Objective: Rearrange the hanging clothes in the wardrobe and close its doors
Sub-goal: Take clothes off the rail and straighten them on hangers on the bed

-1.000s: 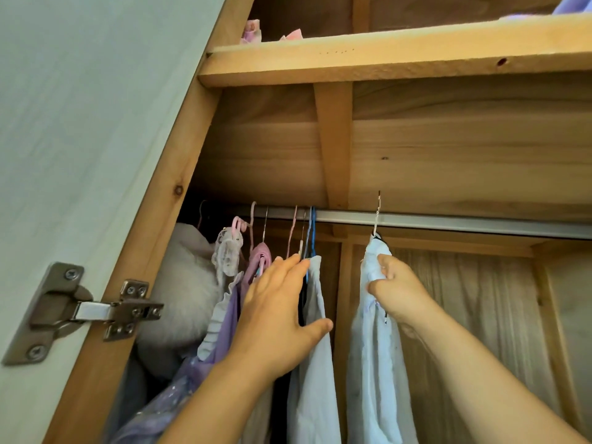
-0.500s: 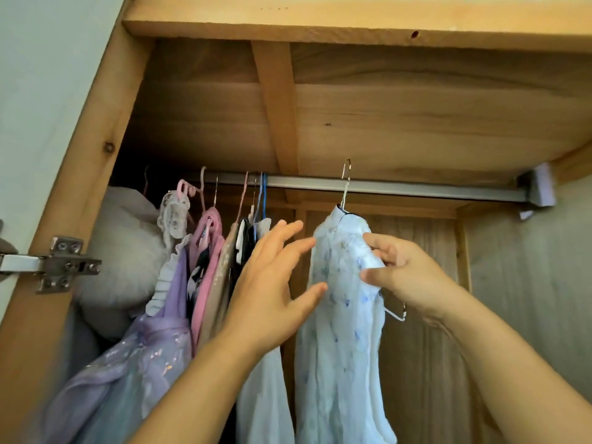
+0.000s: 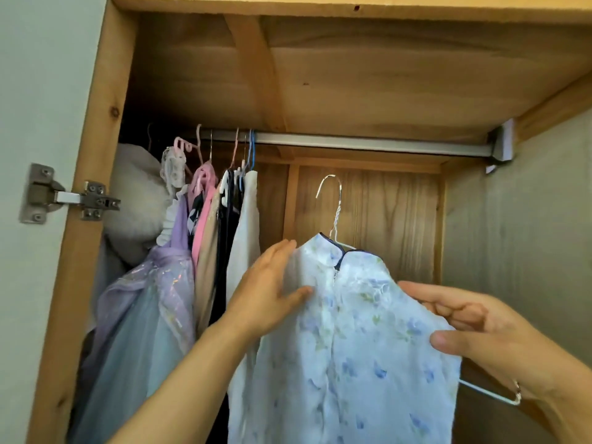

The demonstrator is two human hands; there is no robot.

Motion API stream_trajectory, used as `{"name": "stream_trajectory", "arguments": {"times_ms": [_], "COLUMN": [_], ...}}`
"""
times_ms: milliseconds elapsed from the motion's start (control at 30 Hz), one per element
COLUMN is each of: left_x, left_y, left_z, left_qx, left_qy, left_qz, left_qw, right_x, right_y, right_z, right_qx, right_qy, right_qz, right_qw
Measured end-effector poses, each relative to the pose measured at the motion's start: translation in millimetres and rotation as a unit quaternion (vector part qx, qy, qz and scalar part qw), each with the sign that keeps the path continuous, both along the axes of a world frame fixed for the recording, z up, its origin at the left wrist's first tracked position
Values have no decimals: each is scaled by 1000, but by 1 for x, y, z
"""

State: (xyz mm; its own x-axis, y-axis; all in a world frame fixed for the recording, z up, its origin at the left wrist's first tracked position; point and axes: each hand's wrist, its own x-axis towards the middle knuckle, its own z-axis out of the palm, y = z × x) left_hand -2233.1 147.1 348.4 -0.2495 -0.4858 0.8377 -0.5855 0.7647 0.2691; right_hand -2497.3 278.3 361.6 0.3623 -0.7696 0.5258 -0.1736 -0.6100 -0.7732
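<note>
A pale blue floral dress (image 3: pixel 349 341) on a white wire hanger (image 3: pixel 334 206) is off the metal rail (image 3: pixel 368 144) and held below it. My right hand (image 3: pixel 480 328) pinches the dress's right shoulder between thumb and fingers. My left hand (image 3: pixel 272 293) lies flat with straight fingers against the dress's left shoulder. Several other garments (image 3: pixel 205 238) hang bunched at the rail's left end: lilac, pink, beige, dark and white ones.
The open white door (image 3: pixel 38 91) with its metal hinge (image 3: pixel 69 197) stands at the left, fixed to the wooden frame (image 3: pixel 96 187). A white fluffy bundle (image 3: pixel 137 203) fills the far left corner. The rail's right half is bare up to its bracket (image 3: pixel 499 149).
The blue dress's hanger has come off the rail and dropped lower and rightward. My left hand left the hanging clothes and now touches the dress. The view tilted down.
</note>
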Motion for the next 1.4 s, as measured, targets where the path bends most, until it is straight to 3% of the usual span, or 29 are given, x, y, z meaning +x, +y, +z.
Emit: {"name": "stream_trajectory", "arguments": {"times_ms": [233, 400, 667, 833, 967, 1133, 1300, 1400], "left_x": [28, 63, 114, 155, 196, 250, 296, 320], "left_y": [49, 117, 237, 328, 402, 500, 584, 627], "left_z": [-42, -95, -178, -222, -244, -269, -289, -301], "left_qx": [75, 88, 162, 190, 157, 124, 128, 112], "left_qy": [11, 3, 92, 146, 126, 103, 142, 166], "left_qz": [72, 141, 288, 354, 431, 531, 633, 677], "left_qw": [994, 986, 939, 904, 880, 832, 750, 708], "right_x": [-19, -4, 77, 143, 207, 303, 397, 453], "right_y": [31, 46, 51, 72, 100, 148, 195, 225], "right_z": [-38, -68, -144, -194, -227, -253, -276, -289], "right_qx": [85, 107, 68, 69, 39, 33, 36, -34], "right_qy": [7, 114, 162, 142, 103, 72, 91, 107], "right_qz": [66, 35, 0, 81, 145, 211, 309, 333], "right_qw": [994, 987, 984, 984, 983, 974, 946, 936]}}
